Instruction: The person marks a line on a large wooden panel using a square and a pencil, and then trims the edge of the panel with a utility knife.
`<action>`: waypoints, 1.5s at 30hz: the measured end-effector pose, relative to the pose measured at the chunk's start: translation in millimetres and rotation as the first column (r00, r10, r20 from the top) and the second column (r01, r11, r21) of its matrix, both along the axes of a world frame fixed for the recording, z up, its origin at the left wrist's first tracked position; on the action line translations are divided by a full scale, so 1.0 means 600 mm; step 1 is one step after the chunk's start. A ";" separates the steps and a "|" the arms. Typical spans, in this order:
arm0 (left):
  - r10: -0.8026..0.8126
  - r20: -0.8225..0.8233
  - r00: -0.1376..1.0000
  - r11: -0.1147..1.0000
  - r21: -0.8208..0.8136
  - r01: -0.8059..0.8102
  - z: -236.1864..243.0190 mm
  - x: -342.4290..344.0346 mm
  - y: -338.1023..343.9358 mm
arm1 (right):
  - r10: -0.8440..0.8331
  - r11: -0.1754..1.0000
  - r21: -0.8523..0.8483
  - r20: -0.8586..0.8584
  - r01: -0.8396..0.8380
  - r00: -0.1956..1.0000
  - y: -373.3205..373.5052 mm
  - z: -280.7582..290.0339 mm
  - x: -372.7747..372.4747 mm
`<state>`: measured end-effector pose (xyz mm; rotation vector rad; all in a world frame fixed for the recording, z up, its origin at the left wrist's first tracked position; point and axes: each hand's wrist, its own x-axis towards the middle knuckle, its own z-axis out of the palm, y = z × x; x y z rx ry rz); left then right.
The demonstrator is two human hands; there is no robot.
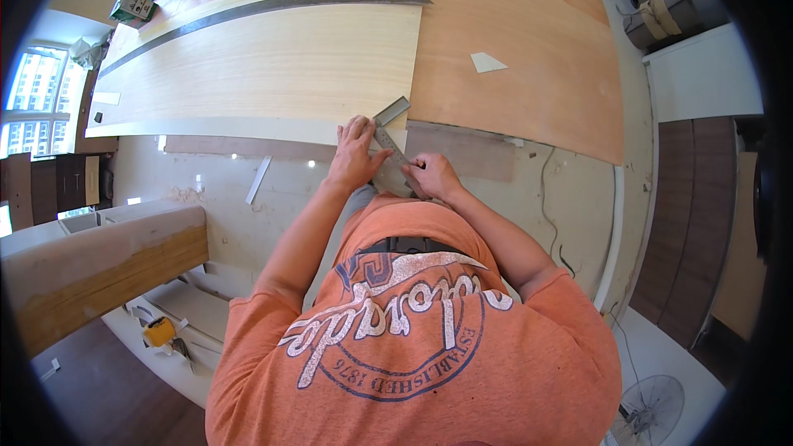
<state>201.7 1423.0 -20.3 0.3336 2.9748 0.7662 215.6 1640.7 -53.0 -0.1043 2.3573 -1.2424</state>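
Spanning upper frame: pale plywood sheet (273, 66) on bench (529, 58). Steel square (391, 134) at centre, on the sheet's near edge. Left hand (355, 157) flat, pressing it; right hand (431, 175) closed, contents hidden. No marked line visible yet.

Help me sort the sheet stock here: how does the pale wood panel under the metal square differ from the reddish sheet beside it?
The pale panel is light yellowish; the reddish sheet is orange-brown. The pale panel carries a long dark metal straightedge along its far side; the reddish sheet bears only a small white triangular scrap. The left hand presses the metal square at the pale panel's near corner; the reddish sheet is untouched. Both lie flat.
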 end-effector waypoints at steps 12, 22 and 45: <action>-0.008 -0.025 1.000 1.000 0.006 0.008 -0.007 0.003 -0.003 | -0.296 0.947 -0.163 -0.100 0.278 0.950 0.036 -0.019 -0.030; 0.011 -0.026 1.000 1.000 0.022 -0.011 0.002 0.004 -0.001 | -0.071 0.917 -0.341 0.375 0.208 0.924 0.001 0.087 -0.052; -0.024 -0.039 0.999 0.999 0.021 0.025 -0.008 0.002 -0.006 | -0.038 0.912 -0.410 -0.105 -0.009 0.994 -0.018 0.057 -0.052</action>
